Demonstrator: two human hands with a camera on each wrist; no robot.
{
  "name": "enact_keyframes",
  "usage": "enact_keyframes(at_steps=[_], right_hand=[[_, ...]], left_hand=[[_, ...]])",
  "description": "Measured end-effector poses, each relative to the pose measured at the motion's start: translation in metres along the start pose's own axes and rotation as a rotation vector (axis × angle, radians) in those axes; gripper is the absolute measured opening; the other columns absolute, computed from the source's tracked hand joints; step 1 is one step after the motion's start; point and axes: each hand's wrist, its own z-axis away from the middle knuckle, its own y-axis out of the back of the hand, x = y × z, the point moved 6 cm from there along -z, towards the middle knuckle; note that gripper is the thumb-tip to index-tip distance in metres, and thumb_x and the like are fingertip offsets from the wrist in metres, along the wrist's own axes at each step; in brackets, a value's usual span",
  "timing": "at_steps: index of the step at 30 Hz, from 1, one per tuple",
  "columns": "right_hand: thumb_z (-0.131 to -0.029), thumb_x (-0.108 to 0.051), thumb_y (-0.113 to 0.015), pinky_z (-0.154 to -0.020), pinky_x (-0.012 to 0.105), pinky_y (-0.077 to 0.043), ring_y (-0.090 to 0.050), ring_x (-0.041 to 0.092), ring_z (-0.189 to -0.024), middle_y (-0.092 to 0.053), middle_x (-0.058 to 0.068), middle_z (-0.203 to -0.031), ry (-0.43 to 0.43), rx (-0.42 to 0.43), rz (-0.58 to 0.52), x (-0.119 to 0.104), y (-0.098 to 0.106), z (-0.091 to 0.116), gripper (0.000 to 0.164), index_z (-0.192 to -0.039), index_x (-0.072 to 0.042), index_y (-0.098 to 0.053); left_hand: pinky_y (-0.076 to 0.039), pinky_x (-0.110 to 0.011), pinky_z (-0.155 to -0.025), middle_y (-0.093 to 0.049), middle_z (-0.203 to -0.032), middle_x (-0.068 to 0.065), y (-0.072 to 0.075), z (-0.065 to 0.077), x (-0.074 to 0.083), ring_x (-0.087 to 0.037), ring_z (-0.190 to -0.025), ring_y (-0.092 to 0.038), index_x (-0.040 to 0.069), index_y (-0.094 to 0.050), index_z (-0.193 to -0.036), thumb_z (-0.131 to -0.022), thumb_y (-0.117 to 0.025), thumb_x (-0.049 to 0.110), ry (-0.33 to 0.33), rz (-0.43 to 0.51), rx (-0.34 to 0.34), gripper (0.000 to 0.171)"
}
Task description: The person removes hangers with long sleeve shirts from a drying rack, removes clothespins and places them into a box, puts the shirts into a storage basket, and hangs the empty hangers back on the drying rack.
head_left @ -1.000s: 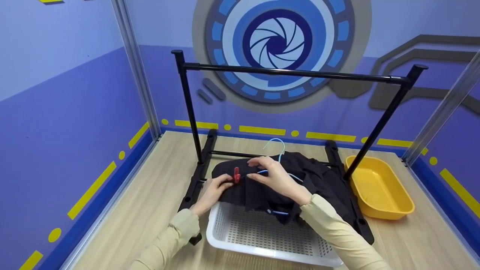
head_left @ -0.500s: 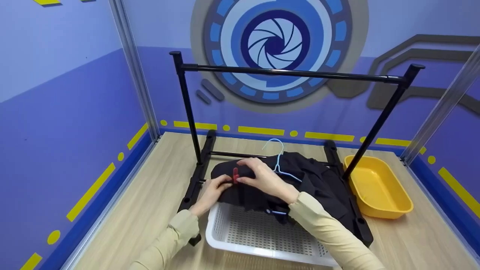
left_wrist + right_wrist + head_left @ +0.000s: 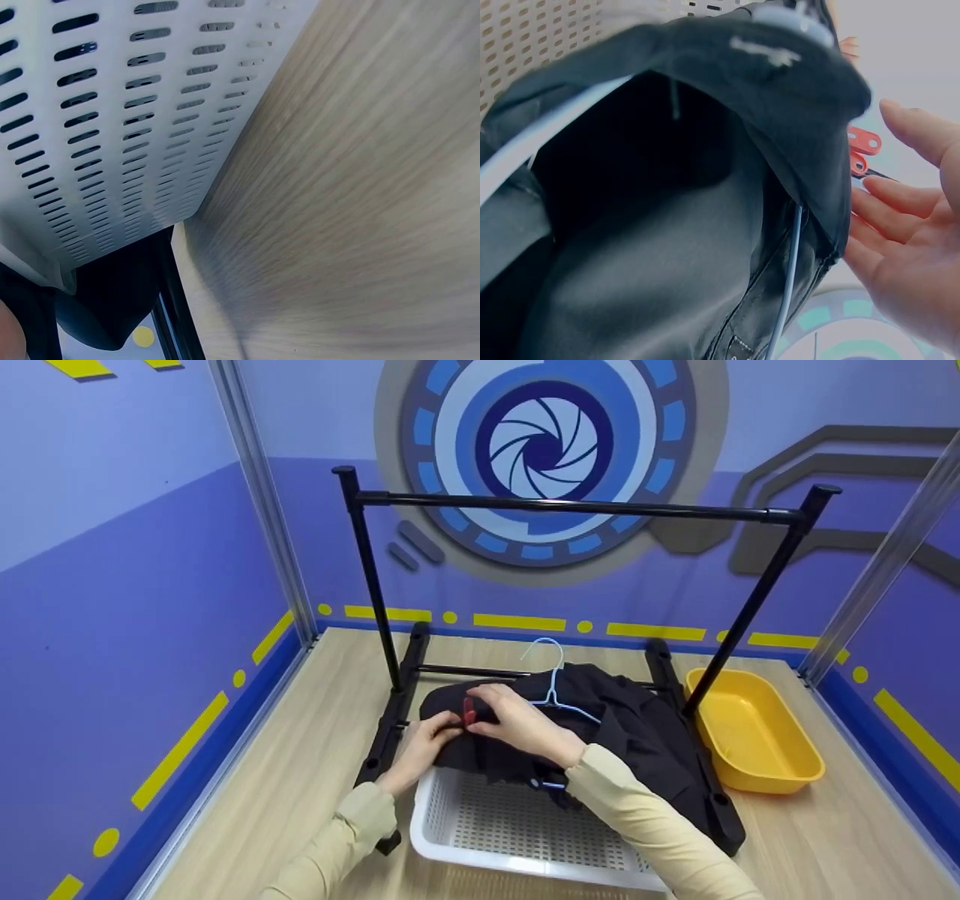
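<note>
A black garment (image 3: pixel 637 727) lies bunched over the back of a white perforated basket (image 3: pixel 517 864). A pale blue hanger (image 3: pixel 553 695) sits in it, hook upward, and its arm (image 3: pixel 789 277) shows inside the dark opening in the right wrist view. A red clip (image 3: pixel 469 712) stands on the garment's left part. My left hand (image 3: pixel 418 748) pinches the cloth just left of the clip; only a sliver of it (image 3: pixel 9 334) enters the left wrist view. Around the clip's right side is my right hand (image 3: pixel 517 724), with thumb and fingers (image 3: pixel 900 202) spread apart.
A black rack (image 3: pixel 577 505) stands over the garment, its feet on both sides of the basket. At right, a yellow tub (image 3: pixel 757 735) sits beside the rack's foot on the wooden table (image 3: pixel 285 750). Blue-purple walls close in the back and sides.
My right hand has moved left from above the hanger to the red clip, uncovering the hanger's neck. My left hand has kept its place. The head view has shifted slightly.
</note>
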Motion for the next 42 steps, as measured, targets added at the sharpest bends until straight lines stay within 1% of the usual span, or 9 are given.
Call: enact_keyframes(at_steps=[4,10,15,19,22,27,30,36,42], right_hand=[[-0.085,-0.021,-0.065,-0.089,0.032,-0.036,-0.048,0.022,-0.106,-0.054,0.013,-0.111,0.004,-0.021,0.011,-0.001,-0.002,-0.001,0.042,-0.117,0.004,-0.052],[-0.085,-0.017,-0.065,-0.082,0.029,-0.038,-0.05,0.017,-0.092,-0.056,0.004,-0.094,0.036,0.006,-0.021,-0.001,-0.005,-0.005,0.025,-0.104,-0.003,-0.057],[-0.085,-0.013,-0.065,-0.077,0.031,-0.04,-0.053,0.021,-0.086,-0.057,0.005,-0.089,0.031,0.011,-0.083,-0.001,-0.009,-0.006,0.019,-0.097,-0.004,-0.055],[-0.085,-0.011,-0.064,-0.071,0.029,-0.043,-0.057,0.019,-0.08,-0.059,0.005,-0.087,0.02,0.009,-0.116,-0.002,-0.012,-0.006,0.019,-0.098,-0.003,-0.052],[-0.086,-0.011,-0.063,-0.071,0.029,-0.044,-0.057,0.018,-0.081,-0.06,0.006,-0.088,0.025,0.016,-0.087,-0.002,-0.011,-0.007,0.024,-0.104,-0.001,-0.053],[-0.086,-0.012,-0.063,-0.074,0.029,-0.043,-0.055,0.019,-0.084,-0.06,0.007,-0.091,0.083,0.035,0.003,-0.005,-0.01,-0.009,0.028,-0.109,0.003,-0.058],[-0.085,-0.011,-0.063,-0.073,0.029,-0.043,-0.055,0.018,-0.082,-0.06,0.006,-0.088,0.101,0.046,0.013,-0.006,-0.01,-0.009,0.023,-0.104,0.002,-0.061],[-0.083,-0.008,-0.065,-0.069,0.028,-0.043,-0.055,0.015,-0.078,-0.06,0.0,-0.081,0.092,0.064,0.008,-0.005,-0.009,-0.01,0.009,-0.091,-0.004,-0.064],[-0.083,-0.009,-0.064,-0.064,0.026,-0.043,-0.055,0.012,-0.072,-0.06,-0.005,-0.074,0.091,0.096,0.07,-0.004,-0.006,-0.01,0.002,-0.082,-0.007,-0.063]], left_hand=[[-0.044,-0.03,-0.07,-0.063,-0.088,0.013,0.0,0.0,0.0,-0.007,-0.082,-0.058,0.018,-0.065,-0.09,-0.086,-0.06,0.027,0.013,-0.003,-0.002,0.01],[-0.044,-0.03,-0.071,-0.062,-0.089,0.015,0.002,0.002,-0.002,-0.006,-0.083,-0.058,0.019,-0.065,-0.09,-0.086,-0.06,0.03,0.028,-0.044,0.007,0.013],[-0.044,-0.031,-0.071,-0.063,-0.09,0.012,0.002,0.005,-0.001,-0.008,-0.083,-0.059,0.017,-0.065,-0.091,-0.086,-0.06,0.028,0.013,-0.043,0.012,0.013],[-0.045,-0.032,-0.072,-0.064,-0.09,0.011,0.001,0.006,-0.001,-0.009,-0.084,-0.059,0.016,-0.066,-0.092,-0.085,-0.061,0.026,0.006,-0.044,0.017,0.013],[-0.045,-0.032,-0.072,-0.064,-0.09,0.011,0.002,0.005,0.0,-0.009,-0.084,-0.059,0.016,-0.066,-0.092,-0.085,-0.062,0.026,0.002,-0.048,0.02,0.013],[-0.045,-0.033,-0.072,-0.064,-0.091,0.01,0.003,0.004,0.0,-0.01,-0.086,-0.059,0.017,-0.066,-0.092,-0.085,-0.061,0.027,0.009,-0.057,0.022,0.013],[-0.045,-0.034,-0.073,-0.064,-0.092,0.01,0.003,0.004,0.0,-0.01,-0.087,-0.059,0.016,-0.066,-0.092,-0.085,-0.062,0.026,0.015,-0.062,0.016,0.013],[-0.044,-0.033,-0.073,-0.064,-0.09,0.011,0.002,0.003,0.001,-0.01,-0.085,-0.059,0.016,-0.067,-0.091,-0.084,-0.063,0.025,0.022,-0.067,0.023,0.012],[-0.044,-0.034,-0.071,-0.064,-0.088,0.012,0.002,0.002,0.002,-0.01,-0.083,-0.059,0.018,-0.066,-0.09,-0.083,-0.063,0.025,0.02,-0.072,0.03,0.01]])
